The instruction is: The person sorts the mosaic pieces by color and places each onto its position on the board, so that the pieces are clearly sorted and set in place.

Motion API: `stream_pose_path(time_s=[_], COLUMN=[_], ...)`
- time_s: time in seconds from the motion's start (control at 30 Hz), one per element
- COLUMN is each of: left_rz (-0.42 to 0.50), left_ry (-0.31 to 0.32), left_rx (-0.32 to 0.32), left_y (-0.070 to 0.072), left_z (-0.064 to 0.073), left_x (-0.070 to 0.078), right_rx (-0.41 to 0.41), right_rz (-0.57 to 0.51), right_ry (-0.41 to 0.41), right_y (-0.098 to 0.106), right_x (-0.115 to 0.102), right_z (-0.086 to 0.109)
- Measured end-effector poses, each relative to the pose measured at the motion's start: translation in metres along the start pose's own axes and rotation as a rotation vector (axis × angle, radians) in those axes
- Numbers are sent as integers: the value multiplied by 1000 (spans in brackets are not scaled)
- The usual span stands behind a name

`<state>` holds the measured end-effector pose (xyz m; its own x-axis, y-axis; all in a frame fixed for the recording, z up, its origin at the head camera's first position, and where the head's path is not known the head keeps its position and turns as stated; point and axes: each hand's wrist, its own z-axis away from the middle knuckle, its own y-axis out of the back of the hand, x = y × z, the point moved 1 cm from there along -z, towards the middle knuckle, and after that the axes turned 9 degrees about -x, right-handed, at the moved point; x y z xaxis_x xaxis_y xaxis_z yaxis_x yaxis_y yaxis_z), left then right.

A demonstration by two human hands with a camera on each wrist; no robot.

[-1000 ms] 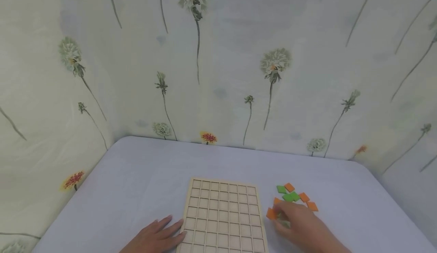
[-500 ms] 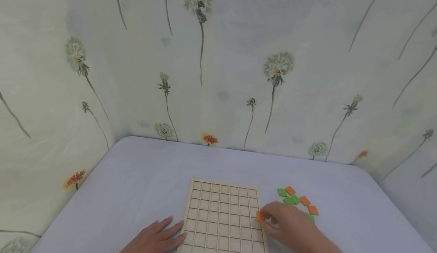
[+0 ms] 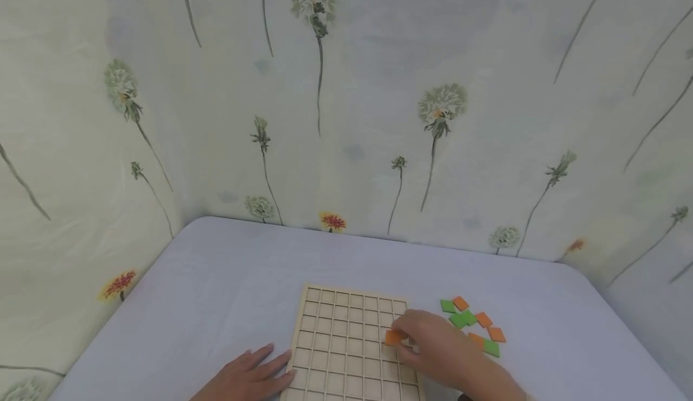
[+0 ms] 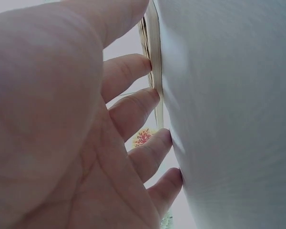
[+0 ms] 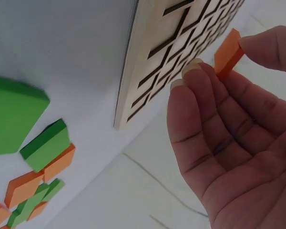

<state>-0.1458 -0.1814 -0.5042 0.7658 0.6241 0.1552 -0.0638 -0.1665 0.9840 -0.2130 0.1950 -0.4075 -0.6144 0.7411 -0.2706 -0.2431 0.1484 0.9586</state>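
Observation:
A wooden grid board [image 3: 346, 347] with square cells lies on the white table. My right hand [image 3: 438, 350] pinches an orange square tile [image 3: 394, 337] over the board's right-hand columns. In the right wrist view the orange tile [image 5: 228, 53] sits between thumb and fingers, tilted, close above the board [image 5: 155, 52]. My left hand [image 3: 246, 376] rests flat at the board's left edge, fingers spread. In the left wrist view fingertips of the left hand [image 4: 114, 129] touch the board's side [image 4: 155, 52] and the table. The board's near edge is cut off by the frame.
Several loose green tiles [image 3: 458, 320] and orange tiles [image 3: 496, 334] lie scattered on the table [image 3: 238, 275] to the right of the board. A cloth wall [image 3: 352, 100] printed with dandelions stands behind the table.
My right hand has picked an orange tile from the scattered ones and carried it left over the board. My left hand stays at the board's edge.

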Motion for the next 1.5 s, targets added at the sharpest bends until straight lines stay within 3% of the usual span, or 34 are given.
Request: stream_pose_path(time_s=[0.3,0.5,0.7,0.83,1.27,1.5], left_rz=[-24,-41,-89,-53,-49,-55], left_ry=[-14,-12,-39,-47,20,27], left_rx=[21,14,58,83,-26,-41], left_y=[-1,-1,-2,-3,1,2], left_z=[0,0,1,2,-2,-3], left_x=[-1,-2,-5,-4,3,3], right_rx=[-30,-19,10,14,15,12], right_rz=[46,102,121,131,109,110], right_ry=[35,106,132,144,139,123], right_y=[1,-1,-8,-10,-15,-17], right_x=[-10,-15,-19,-21,-16,-17], right_z=[-21,-35,-51,-60,-87,-92])
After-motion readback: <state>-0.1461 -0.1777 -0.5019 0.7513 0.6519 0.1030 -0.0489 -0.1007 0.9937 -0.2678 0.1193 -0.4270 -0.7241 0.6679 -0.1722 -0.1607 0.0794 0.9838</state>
